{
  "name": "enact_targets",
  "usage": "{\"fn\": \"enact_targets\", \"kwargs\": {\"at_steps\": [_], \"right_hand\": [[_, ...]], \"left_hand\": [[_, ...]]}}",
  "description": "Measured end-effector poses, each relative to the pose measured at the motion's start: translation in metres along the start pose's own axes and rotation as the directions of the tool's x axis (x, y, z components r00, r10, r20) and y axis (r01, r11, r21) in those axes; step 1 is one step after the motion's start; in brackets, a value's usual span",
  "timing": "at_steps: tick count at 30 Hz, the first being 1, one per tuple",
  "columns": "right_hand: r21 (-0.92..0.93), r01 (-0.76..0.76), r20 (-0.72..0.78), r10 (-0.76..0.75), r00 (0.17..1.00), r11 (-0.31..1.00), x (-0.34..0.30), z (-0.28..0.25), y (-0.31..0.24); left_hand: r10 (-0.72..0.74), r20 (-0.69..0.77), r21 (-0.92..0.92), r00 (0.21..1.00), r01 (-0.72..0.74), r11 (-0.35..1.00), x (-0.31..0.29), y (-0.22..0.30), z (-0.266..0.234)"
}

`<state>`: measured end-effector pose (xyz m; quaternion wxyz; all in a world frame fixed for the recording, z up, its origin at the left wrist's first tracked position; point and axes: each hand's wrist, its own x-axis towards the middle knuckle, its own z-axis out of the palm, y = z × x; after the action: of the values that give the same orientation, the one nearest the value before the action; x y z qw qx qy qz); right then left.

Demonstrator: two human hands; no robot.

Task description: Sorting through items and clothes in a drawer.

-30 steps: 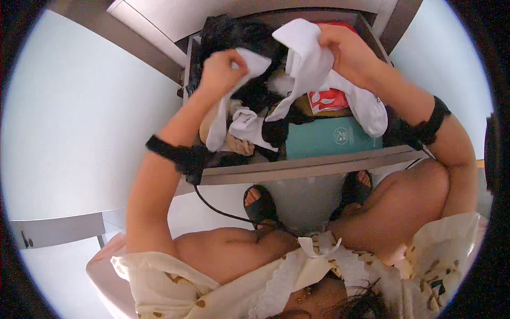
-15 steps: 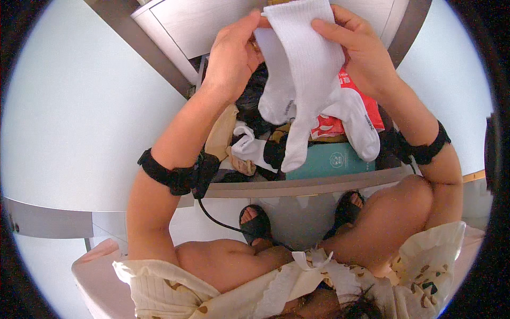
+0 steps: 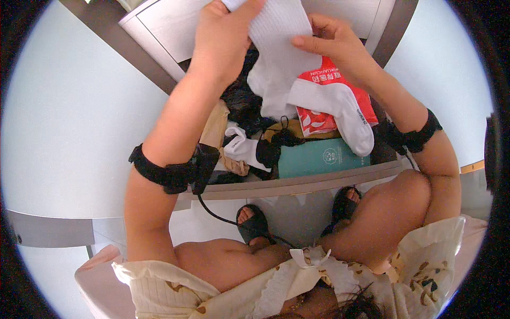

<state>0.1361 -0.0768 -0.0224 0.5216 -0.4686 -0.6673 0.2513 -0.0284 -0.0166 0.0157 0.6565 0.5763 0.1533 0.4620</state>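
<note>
A pair of long white ribbed socks (image 3: 281,53) hangs above the open drawer, the toe ends lying close together. At the cuff end, my left hand (image 3: 220,45) is closed on the socks, its thumb across the front. My right hand (image 3: 337,48) pinches their right edge, thumb over the fabric, the other fingers partly hidden at the edge. Below it, another long white sock (image 3: 348,114) lies across a red packet (image 3: 324,119) and a teal flat box (image 3: 324,159). Farther left in the drawer is a short white sock (image 3: 241,149).
The drawer's front edge (image 3: 297,183) runs across just beyond my knees. Inside it are black items (image 3: 239,101) and a beige cloth-like piece (image 3: 214,125). A pale drawer front (image 3: 170,26) stands behind, with white panels (image 3: 79,117) at the sides.
Both hands have shifted left with the socks. The foot that hung lower at the front has risen and now lies nearer the other one.
</note>
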Motion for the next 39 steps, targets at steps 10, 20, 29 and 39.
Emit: {"fn": "enact_targets", "kwargs": {"at_steps": [10,20,29,39], "right_hand": [[0.077,-0.061,0.037,0.058,0.998,0.995,-0.001,0.005,0.02],[0.338,-0.393,0.08,0.39,0.917,0.855,-0.007,0.017,0.001],[0.637,-0.416,0.367,0.22,0.904,0.649,-0.002,0.021,0.004],[0.569,-0.475,0.148,0.484,0.862,0.672,-0.015,0.04,0.012]], "left_hand": [[0.08,-0.154,-0.056,0.985,-0.089,0.994,0.015,0.005,-0.018],[-0.028,-0.252,0.021,0.967,0.035,0.999,0.005,0.003,-0.028],[0.113,-0.194,0.038,0.975,-0.107,0.993,0.008,0.004,-0.04],[0.133,0.239,-0.007,0.962,-0.135,0.991,-0.016,0.021,-0.025]]}}
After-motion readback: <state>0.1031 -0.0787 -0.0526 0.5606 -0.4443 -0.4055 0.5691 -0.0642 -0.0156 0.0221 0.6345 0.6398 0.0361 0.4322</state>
